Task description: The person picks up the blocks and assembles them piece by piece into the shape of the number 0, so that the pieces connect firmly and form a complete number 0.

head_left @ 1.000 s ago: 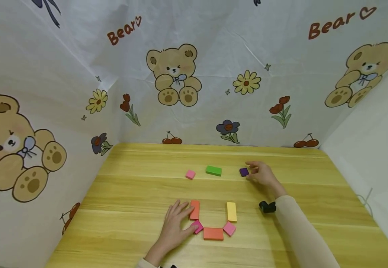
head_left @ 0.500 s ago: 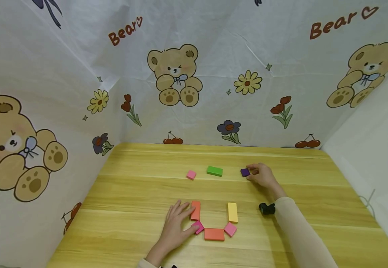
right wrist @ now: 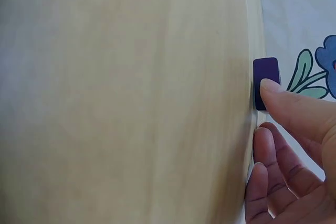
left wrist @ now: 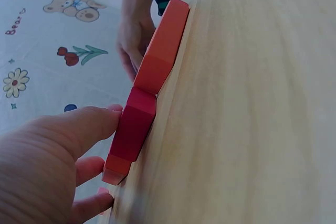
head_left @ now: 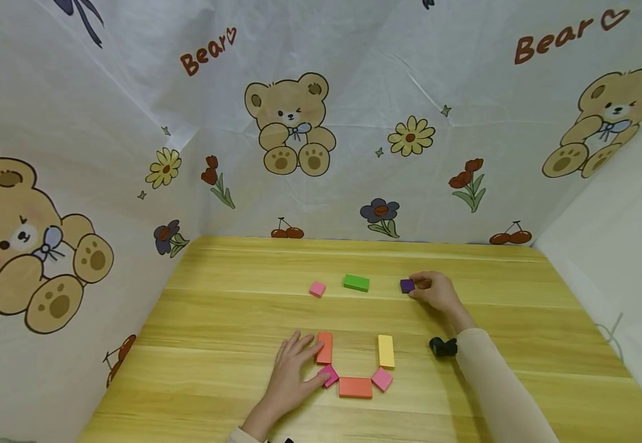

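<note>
Purple block lay on the far part of the worktop, just left of the right hand and touching its thumb. From above it looked nearly square, so no long axis stood out; the right wrist view showed its near side as a slab, longer along the wood than it was thick. The left hand was well apart, closer to the person.

The right grip was narrow, thumb against the near side and index finger towards the far side, apparently pinching the block's right end; whether it was lifted at all could not be told. The other fingers curled low beside it. The right forearm, in a pale sleeve, was extended forward and slanted in from the lower right.

The left grip was wide and relaxed, its thumb on the magenta block, its index finger at the left orange block. A near orange block, near pink block and yellow block completed a U. The green block, longer side to side, lay left of the purple one, with a gap between.
</note>
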### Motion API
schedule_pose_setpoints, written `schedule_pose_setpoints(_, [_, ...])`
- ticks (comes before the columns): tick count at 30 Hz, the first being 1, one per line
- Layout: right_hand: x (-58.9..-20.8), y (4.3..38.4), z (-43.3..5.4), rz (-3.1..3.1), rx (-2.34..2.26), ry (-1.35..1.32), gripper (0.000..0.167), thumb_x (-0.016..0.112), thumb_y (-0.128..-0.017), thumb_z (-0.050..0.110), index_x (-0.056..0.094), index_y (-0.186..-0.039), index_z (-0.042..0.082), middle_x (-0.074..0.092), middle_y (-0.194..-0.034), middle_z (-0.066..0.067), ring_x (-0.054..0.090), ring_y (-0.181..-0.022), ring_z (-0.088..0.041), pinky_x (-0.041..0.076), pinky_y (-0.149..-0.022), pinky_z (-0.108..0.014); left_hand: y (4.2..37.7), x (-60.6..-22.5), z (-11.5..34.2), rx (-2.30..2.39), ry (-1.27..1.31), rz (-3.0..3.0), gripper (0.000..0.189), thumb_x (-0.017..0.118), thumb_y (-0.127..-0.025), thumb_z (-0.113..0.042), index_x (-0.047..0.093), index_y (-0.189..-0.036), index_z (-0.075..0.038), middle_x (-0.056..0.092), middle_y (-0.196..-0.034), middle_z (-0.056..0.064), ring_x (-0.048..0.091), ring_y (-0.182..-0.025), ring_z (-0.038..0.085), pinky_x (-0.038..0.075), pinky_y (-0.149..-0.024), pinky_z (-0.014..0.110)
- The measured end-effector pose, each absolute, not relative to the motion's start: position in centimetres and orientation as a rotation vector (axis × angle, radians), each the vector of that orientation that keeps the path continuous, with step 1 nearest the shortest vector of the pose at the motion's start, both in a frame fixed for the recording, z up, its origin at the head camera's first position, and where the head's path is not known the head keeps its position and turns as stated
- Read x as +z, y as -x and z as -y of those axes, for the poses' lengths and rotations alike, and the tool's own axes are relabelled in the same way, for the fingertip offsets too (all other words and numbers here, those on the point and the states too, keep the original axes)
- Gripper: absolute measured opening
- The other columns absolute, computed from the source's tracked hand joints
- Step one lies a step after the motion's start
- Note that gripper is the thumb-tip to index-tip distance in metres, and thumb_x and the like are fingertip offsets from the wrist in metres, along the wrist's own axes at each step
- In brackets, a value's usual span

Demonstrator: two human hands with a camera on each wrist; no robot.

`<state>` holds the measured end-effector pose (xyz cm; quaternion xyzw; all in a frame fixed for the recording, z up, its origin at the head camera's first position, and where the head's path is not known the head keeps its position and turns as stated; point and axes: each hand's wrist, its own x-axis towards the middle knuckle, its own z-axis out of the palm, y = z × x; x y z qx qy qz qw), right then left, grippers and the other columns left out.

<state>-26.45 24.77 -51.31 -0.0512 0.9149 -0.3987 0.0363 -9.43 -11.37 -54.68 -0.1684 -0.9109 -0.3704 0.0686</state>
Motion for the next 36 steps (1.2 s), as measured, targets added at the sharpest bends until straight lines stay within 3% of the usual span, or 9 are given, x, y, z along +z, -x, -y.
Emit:
schedule_pose_setpoints(5, [-51.2,26.1,-24.9,-2.826,-1.255,0.153,0.038,0.074,-0.085,0.007,0.065,-0.12,-0.004,0.066,-0.115,-0.028,0.066,-0.1,-0.038,0.057,-0.081,-0.042,9.4,-54.7,11.3,-1.109,0.51,2.733,0.056,0.075,-0.082,-0.042,0.064,-0.129,-0.014,0.056,-0.14,0.011,0.034,-0.141,0.042,0.022,-0.112,0.067])
schedule_pose_setpoints(12, [-51.2,25.4,-24.8,-2.843,-1.263,0.17,0.037,0.077,-0.082,0.007,0.067,-0.116,-0.003,0.069,-0.109,-0.025,0.069,-0.091,-0.032,0.053,-0.069,-0.024,9.4,-54.7,11.3,-1.084,0.506,2.727,0.056,0.076,-0.08,-0.04,0.065,-0.129,-0.014,0.056,-0.14,0.011,0.035,-0.141,0.042,0.023,-0.113,0.066])
schedule_pose_setpoints(16, [-51.0,24.9,-24.5,-2.811,-1.295,0.176,0.036,0.076,-0.083,0.007,0.067,-0.117,-0.002,0.069,-0.109,-0.025,0.069,-0.092,-0.031,0.052,-0.069,-0.02,9.4,-54.7,11.3,-1.08,0.505,2.726,0.056,0.076,-0.08,-0.04,0.065,-0.128,-0.014,0.056,-0.14,0.01,0.036,-0.14,0.042,0.023,-0.112,0.066])
schedule_pose_setpoints(29, [-50.3,23.0,-22.1,-2.671,-1.356,0.353,0.037,0.075,-0.084,0.006,0.066,-0.119,-0.001,0.067,-0.114,-0.023,0.068,-0.096,-0.031,0.056,-0.075,-0.027,9.5,-54.5,11.4,-1.105,0.517,2.724,0.055,0.075,-0.082,-0.041,0.065,-0.128,-0.013,0.056,-0.139,0.011,0.035,-0.14,0.043,0.023,-0.112,0.068])
schedule_pose_setpoints(36, [-50.1,22.3,-21.0,-2.608,-1.334,0.45,0.034,0.077,-0.08,0.002,0.069,-0.114,0.001,0.07,-0.107,-0.018,0.067,-0.091,-0.026,0.055,-0.074,-0.025,9.5,-54.5,11.4,-1.106,0.517,2.729,0.056,0.075,-0.082,-0.042,0.065,-0.129,-0.014,0.056,-0.14,0.011,0.035,-0.14,0.043,0.022,-0.112,0.068])
